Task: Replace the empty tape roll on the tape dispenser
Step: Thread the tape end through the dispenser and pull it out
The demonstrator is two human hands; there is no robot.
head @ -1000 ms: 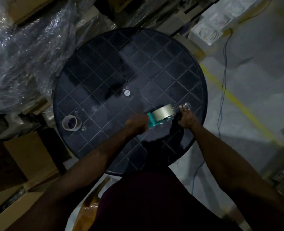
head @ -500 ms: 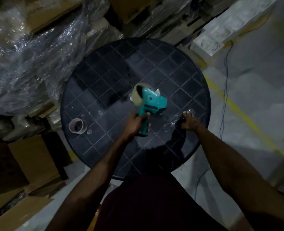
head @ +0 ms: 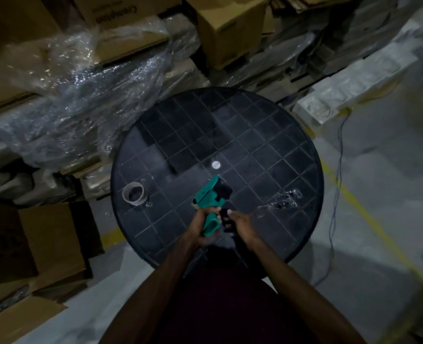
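Observation:
A teal tape dispenser (head: pixel 209 197) is held above the near part of the round black table (head: pixel 267 145). My left hand (head: pixel 200 223) grips its handle from the left. My right hand (head: pixel 240 223) is beside the handle's right side, fingers curled at a dark part of it; whether it grips is unclear. The tape roll on the dispenser is mostly hidden behind the teal body. An empty cardboard tape core (head: pixel 133 193) lies flat near the table's left edge. A crumpled strip of clear tape (head: pixel 282 198) is stuck to the tabletop at the right.
Cardboard boxes (head: pixel 228 28) and bundles in plastic wrap (head: pixel 81 95) are stacked behind and left of the table. White foam blocks (head: pixel 329 103) lie at the back right. A thin cable (head: pixel 337 184) and a yellow floor line (head: pixel 369 219) run past the table's right side.
The dispenser has come back toward me and lower. My right hand has left the clear tape strip on the table and moved in beside the handle. The camera has tilted.

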